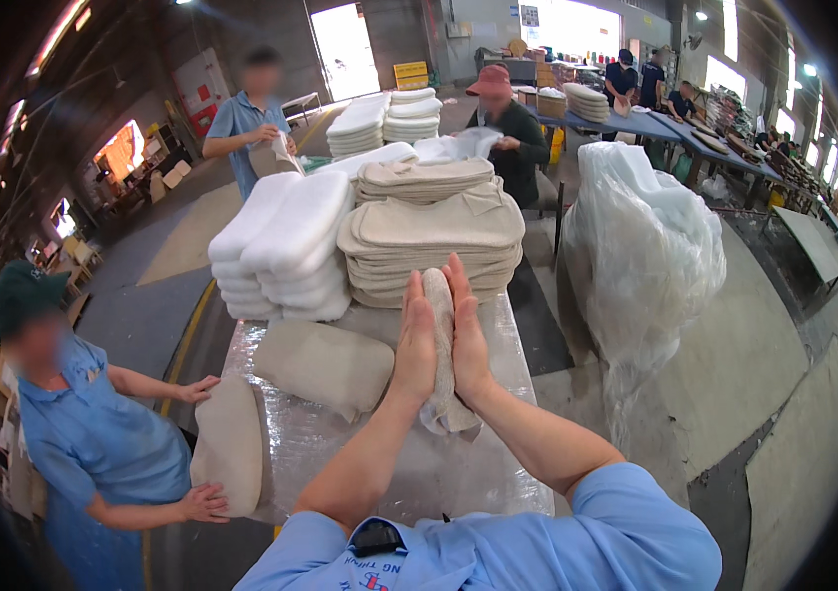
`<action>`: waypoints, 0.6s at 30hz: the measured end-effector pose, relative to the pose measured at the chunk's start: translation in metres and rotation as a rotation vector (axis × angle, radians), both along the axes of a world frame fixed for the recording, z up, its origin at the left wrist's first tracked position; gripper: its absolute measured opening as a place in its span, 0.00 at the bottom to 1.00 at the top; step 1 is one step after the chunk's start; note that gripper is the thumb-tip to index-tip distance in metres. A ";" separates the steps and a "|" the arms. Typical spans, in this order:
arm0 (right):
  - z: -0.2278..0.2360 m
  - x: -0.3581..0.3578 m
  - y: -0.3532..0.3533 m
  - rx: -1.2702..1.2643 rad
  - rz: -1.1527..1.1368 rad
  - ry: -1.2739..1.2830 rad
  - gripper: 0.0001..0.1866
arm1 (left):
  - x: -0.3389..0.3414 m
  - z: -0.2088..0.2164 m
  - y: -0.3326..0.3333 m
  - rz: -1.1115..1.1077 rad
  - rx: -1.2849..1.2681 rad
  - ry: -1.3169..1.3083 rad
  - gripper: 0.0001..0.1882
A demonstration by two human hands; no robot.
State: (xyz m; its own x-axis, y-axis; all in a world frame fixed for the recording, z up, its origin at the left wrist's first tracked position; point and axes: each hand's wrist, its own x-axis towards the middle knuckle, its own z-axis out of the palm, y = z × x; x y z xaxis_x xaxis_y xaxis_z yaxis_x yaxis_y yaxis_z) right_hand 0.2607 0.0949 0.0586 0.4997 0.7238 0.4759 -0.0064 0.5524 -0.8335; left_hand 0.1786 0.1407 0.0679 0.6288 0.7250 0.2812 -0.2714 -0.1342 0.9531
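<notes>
Room: a large factory hall with bright doorways at the far end, long work tables [680, 133] on the far right and several people at work there.
Surface: a table covered in shiny plastic sheet [360, 453], running from the near edge away into the scene.
Left hand [417, 345]: held upright with flat palm and straight fingers, pressed against the left face of a beige fabric-covered pad [441, 340].
Right hand [466, 335]: mirrors it on the right face, so the pad stands on edge, sandwiched between both palms rather than gripped by curled fingers.
Pad: above the middle of the table, its lower fabric end [448, 414] hanging loose below the wrists; the flat two-palm press looks suited to squeezing the soft filling into its cover.
Covered pads: one lies flat on the table left of the hands [325, 364]; a tall stack of them [434, 241] sits just beyond.
White foam pieces [286, 246]: stacked far left on the table, uncovered, beside the covered stack.
Clear plastic bag [640, 246]: big, bulging, on the floor right of the table.
Co-worker in blue [94, 433]: at the near left edge, both hands on another beige pad [230, 443] propped against the table side.
Others: two people stand at the table's far end [261, 118] [512, 128], handling similar pieces.
</notes>
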 end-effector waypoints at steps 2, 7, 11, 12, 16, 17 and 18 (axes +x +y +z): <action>-0.005 0.008 0.000 0.032 -0.020 -0.007 0.43 | 0.007 -0.002 -0.002 -0.036 -0.033 -0.039 0.45; 0.020 0.019 0.000 -0.072 0.273 0.200 0.43 | 0.003 -0.002 0.019 -0.057 -0.021 -0.075 0.44; -0.002 0.028 0.009 -0.078 0.073 -0.106 0.43 | 0.008 -0.007 0.016 -0.009 0.060 -0.054 0.42; 0.002 0.021 0.008 -0.026 0.118 -0.043 0.44 | 0.005 -0.012 0.015 0.075 0.126 -0.028 0.41; 0.022 0.011 0.004 -0.055 0.397 0.139 0.45 | 0.001 -0.011 0.000 0.338 0.289 -0.005 0.38; 0.029 0.013 0.004 -0.081 0.442 0.158 0.45 | 0.000 -0.005 -0.011 0.359 0.237 -0.045 0.37; 0.038 0.012 -0.001 -0.108 0.494 0.185 0.46 | -0.004 0.009 -0.025 0.385 0.185 -0.076 0.36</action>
